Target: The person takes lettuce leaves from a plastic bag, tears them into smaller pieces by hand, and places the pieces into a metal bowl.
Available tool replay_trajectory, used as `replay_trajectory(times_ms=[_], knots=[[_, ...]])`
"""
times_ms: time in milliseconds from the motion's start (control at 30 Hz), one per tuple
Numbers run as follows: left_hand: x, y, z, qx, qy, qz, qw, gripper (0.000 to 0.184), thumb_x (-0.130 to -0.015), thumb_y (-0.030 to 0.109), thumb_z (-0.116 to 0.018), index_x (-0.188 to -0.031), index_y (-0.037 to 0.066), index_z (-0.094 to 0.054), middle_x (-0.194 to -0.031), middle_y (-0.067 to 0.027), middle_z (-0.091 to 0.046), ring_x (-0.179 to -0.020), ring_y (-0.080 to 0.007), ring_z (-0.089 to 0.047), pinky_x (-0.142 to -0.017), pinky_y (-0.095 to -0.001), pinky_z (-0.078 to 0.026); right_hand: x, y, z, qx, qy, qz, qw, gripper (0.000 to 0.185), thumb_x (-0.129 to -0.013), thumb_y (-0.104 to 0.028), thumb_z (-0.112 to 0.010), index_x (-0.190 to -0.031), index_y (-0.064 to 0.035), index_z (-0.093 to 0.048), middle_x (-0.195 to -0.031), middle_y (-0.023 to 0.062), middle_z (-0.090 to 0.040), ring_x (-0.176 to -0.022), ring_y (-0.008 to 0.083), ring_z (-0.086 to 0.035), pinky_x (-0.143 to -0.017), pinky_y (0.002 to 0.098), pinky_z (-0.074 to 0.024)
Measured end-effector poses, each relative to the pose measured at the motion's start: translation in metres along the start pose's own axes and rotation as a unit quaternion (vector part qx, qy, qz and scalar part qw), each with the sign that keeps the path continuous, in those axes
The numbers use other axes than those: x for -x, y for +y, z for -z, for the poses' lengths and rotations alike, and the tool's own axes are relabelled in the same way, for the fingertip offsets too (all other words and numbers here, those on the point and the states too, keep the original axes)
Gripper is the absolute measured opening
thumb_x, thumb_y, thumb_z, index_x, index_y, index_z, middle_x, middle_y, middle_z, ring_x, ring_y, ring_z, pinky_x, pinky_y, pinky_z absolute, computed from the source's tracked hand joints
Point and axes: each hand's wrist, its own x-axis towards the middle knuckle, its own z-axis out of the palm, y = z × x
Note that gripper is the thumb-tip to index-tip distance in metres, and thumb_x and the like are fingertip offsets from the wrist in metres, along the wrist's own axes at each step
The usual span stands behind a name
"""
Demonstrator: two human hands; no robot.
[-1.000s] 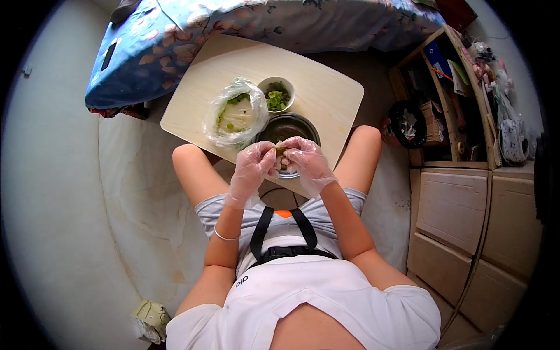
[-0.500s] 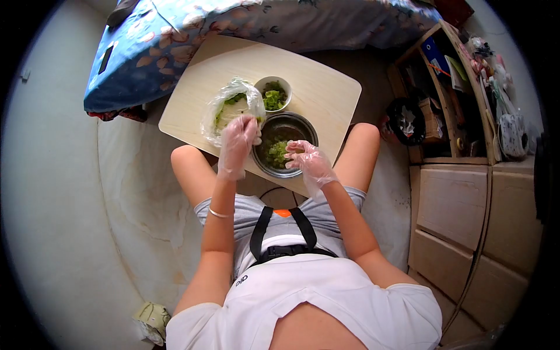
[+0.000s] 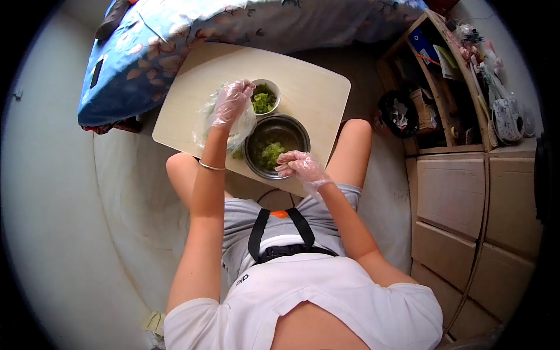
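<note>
My left hand [image 3: 232,104], in a clear plastic glove, is over the plastic bag [image 3: 238,133] and beside the white bowl [image 3: 278,94]. Its fingers are drawn together at the bowl's left rim; whatever they hold is hidden. Leafy greens [image 3: 264,102] lie inside the bowl. Nearer to me stands a round metal pot [image 3: 249,158] with torn green leaves [image 3: 272,154] in it. My right hand [image 3: 302,169], gloved too, is at the pot's near right rim. Its fingers are bent and close together, and I cannot make out anything between them.
A low pale table [image 3: 309,76] carries the bag, bowl and pot, with my knees at its near side. Beyond it is a bed with a blue floral cover [image 3: 151,52]. To the right stand a black-lined bin [image 3: 399,116] and a wooden shelf [image 3: 434,87].
My left hand has moved forward from the bag's near side to the bowl's left rim. My right hand has lowered slightly, its fingers closer together. The camera view has shifted a little.
</note>
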Motion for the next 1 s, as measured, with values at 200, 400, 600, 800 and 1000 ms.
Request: replay_trajectory(times_ms=[200,400,600,800,1000], knots=[[0.072,0.043,0.030,0.000,0.021,-0.045,0.999,0.015,-0.093,0.014,-0.060,-0.094,-0.001,-0.066,-0.073,-0.0083,-0.061,-0.063,-0.0132,-0.055,-0.060,-0.0284,-0.046,-0.004,-0.007,-0.004,-0.040,-0.030,-0.009,0.999,0.031,-0.089,-0.005,-0.055,-0.116,0.0098,-0.055,-0.108,0.0193,-0.063,-0.097,0.0307,-0.067,-0.085,0.0337,-0.0551],[0.158,0.075,0.026,0.009,-0.002,-0.029,1.000,0.009,-0.088,0.010,-0.062,-0.091,0.001,-0.064,-0.080,-0.0176,-0.063,-0.072,-0.0327,-0.062,-0.065,-0.0384,-0.050,-0.008,-0.015,-0.019,-0.077,-0.050,-0.010,0.996,0.024,-0.089,-0.002,-0.054,-0.111,0.0066,-0.060,-0.104,0.0169,-0.064,-0.091,0.0239,-0.067,-0.082,0.0324,-0.0540],[0.187,0.090,0.024,-0.011,0.007,-0.039,0.999,0.010,-0.084,0.008,-0.064,-0.093,0.003,-0.063,-0.083,-0.0148,-0.062,-0.077,-0.0327,-0.062,-0.068,-0.0390,-0.050,-0.007,-0.031,-0.050,-0.039,-0.012,-0.023,0.999,0.022,-0.084,0.002,-0.053,-0.104,0.0060,-0.060,-0.098,0.0145,-0.064,-0.088,0.0221,-0.066,-0.082,0.0312,-0.0554],[0.184,0.092,0.019,-0.086,-0.003,-0.118,0.989,0.022,-0.082,0.012,-0.067,-0.103,0.007,-0.059,-0.088,-0.0110,-0.061,-0.076,-0.0300,-0.062,-0.066,-0.0388,-0.051,0.000,-0.043,-0.069,0.082,0.054,0.039,0.994,0.016,-0.082,0.003,-0.055,-0.097,0.0025,-0.061,-0.091,0.0082,-0.064,-0.082,0.0154,-0.065,-0.075,0.0268,-0.0557],[0.184,0.106,0.016,-0.129,0.027,-0.144,0.981,0.021,-0.083,0.012,-0.066,-0.103,0.008,-0.059,-0.088,-0.0096,-0.061,-0.076,-0.0280,-0.062,-0.064,-0.0369,-0.052,0.017,-0.057,-0.077,0.172,0.094,0.094,0.976,0.007,-0.084,-0.001,-0.060,-0.091,0.0007,-0.059,-0.082,0.0032,-0.061,-0.072,0.0096,-0.061,-0.066,0.0243,-0.0515]])
